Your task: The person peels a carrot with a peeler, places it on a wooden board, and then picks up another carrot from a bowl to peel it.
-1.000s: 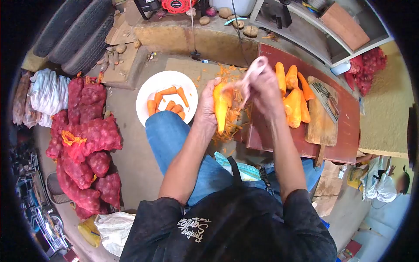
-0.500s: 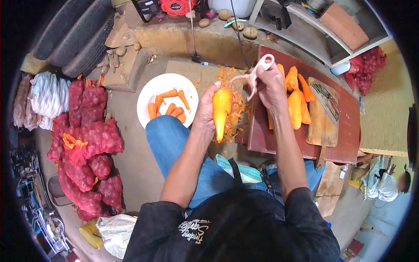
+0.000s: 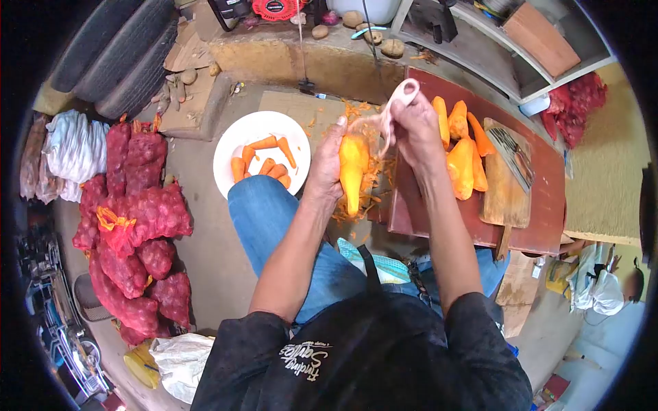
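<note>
Carrot (image 3: 352,171) is pointing its tip toward the torso (image 3: 370,342), left hand (image 3: 325,168) cupping it half-closed, right hand (image 3: 419,133) (pinching the peeler (image 3: 386,122)) hovering by its thick end

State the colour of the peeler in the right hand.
Pale pink, in the head view: the peeler in the right hand.

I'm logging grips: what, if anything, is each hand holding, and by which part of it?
The left hand holds a carrot by its thick end; the right hand holds a pink peeler by its handle, near the ring.
</note>
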The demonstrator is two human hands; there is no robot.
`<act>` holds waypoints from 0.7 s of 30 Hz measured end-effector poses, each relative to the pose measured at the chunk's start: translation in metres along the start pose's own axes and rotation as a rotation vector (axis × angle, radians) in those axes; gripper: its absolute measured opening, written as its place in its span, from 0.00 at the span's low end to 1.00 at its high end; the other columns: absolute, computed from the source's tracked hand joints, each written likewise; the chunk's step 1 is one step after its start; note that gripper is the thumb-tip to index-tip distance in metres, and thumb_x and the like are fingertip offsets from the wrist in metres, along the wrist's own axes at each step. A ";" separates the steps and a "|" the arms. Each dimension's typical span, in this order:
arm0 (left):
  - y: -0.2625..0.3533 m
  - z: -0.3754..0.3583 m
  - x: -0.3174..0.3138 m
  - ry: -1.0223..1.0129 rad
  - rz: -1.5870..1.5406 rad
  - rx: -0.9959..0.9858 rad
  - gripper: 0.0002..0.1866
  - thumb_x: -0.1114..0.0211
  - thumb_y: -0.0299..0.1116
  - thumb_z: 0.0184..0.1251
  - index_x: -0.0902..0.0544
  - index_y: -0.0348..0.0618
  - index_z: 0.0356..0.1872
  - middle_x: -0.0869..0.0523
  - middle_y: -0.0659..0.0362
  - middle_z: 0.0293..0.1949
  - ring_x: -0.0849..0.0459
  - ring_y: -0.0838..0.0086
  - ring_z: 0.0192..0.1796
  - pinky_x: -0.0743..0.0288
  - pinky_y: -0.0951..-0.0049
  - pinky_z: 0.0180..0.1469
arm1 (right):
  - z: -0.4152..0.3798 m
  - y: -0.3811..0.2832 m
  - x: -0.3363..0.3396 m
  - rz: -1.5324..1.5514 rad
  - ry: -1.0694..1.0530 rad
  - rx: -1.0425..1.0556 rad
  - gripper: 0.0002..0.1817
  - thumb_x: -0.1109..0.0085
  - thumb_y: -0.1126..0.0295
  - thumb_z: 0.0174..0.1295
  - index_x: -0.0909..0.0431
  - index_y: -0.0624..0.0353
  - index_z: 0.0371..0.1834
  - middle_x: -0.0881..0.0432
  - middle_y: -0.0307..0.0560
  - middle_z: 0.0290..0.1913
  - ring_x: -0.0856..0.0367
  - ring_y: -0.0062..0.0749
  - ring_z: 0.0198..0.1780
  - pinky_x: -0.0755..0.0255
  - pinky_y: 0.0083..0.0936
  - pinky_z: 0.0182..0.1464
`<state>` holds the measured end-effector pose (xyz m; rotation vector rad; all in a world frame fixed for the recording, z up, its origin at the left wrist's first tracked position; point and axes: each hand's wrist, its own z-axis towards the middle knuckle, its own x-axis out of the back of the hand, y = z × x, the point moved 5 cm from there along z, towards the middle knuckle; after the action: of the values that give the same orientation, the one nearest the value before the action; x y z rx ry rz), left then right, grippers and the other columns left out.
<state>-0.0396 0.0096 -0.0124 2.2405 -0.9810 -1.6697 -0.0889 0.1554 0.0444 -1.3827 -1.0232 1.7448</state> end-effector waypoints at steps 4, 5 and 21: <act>0.008 -0.011 -0.014 -0.007 0.090 -0.038 0.27 0.43 0.58 0.76 0.18 0.40 0.36 0.15 0.55 0.25 0.16 0.71 0.23 0.19 0.75 0.24 | 0.019 -0.006 0.025 0.018 0.138 0.102 0.09 0.38 0.70 0.71 0.30 0.56 0.42 0.18 0.43 0.30 0.21 0.23 0.25 0.28 0.18 0.23; 0.008 -0.008 -0.009 -0.016 0.096 -0.043 0.27 0.43 0.59 0.76 0.18 0.40 0.36 0.15 0.55 0.26 0.15 0.72 0.24 0.19 0.74 0.25 | 0.015 -0.005 0.024 -0.010 0.113 0.079 0.09 0.37 0.69 0.71 0.30 0.56 0.42 0.18 0.43 0.30 0.21 0.23 0.25 0.27 0.18 0.23; -0.012 0.015 0.022 0.047 -0.118 -0.009 0.27 0.38 0.60 0.72 0.23 0.41 0.44 0.17 0.51 0.33 0.13 0.62 0.34 0.12 0.59 0.36 | -0.073 0.005 0.019 0.126 0.165 -0.023 0.12 0.35 0.66 0.69 0.26 0.60 0.46 0.15 0.47 0.38 0.15 0.29 0.36 0.19 0.27 0.40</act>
<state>-0.0454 0.0094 -0.0408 2.3633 -0.8443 -1.6553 -0.0212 0.1821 0.0218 -1.6074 -0.8855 1.6799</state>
